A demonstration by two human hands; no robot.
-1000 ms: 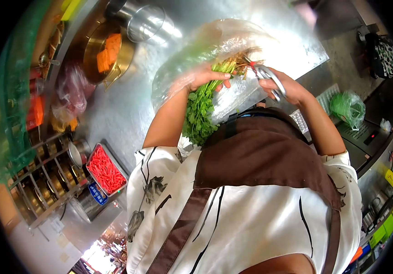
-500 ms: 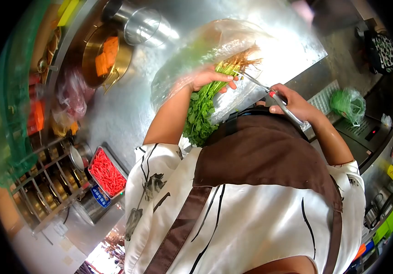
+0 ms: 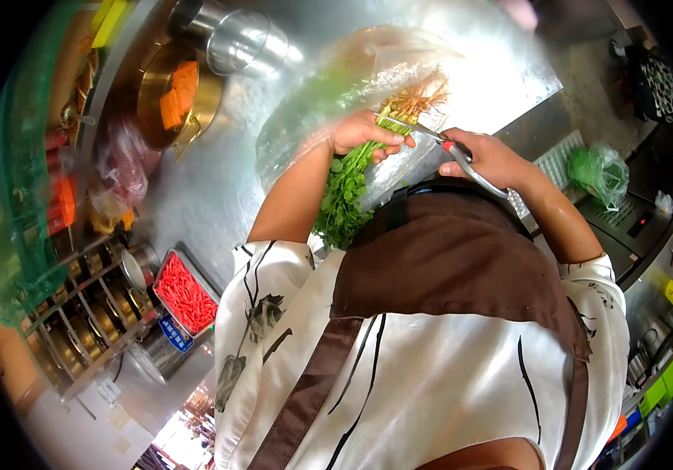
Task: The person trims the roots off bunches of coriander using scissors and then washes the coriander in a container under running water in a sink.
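Observation:
My left hand (image 3: 368, 138) is closed round the stems of a bunch of coriander (image 3: 344, 192). Its green leaves hang toward my apron, and the brown roots (image 3: 421, 95) point away from me. In my right hand (image 3: 487, 162) is a pair of scissors (image 3: 433, 135) with silver blades and a red mark near the pivot. The blades reach across the stems just above my left fingers, close to the root end; whether they are parted is hard to see. Behind the bunch and my left wrist lies a clear plastic bag (image 3: 309, 90) on the metal table (image 3: 203, 184).
On the left stand a brass-coloured pot (image 3: 212, 110) with orange pieces, clear round containers (image 3: 254, 43) and a bagged purplish item (image 3: 126, 160). A tray of red strips (image 3: 184, 294) sits nearer me. A green item in plastic (image 3: 599, 176) lies to the right.
The scissors have moved left and slightly away from me, so their blades now lie across the coriander stems. My left hand keeps its hold, nearly in place.

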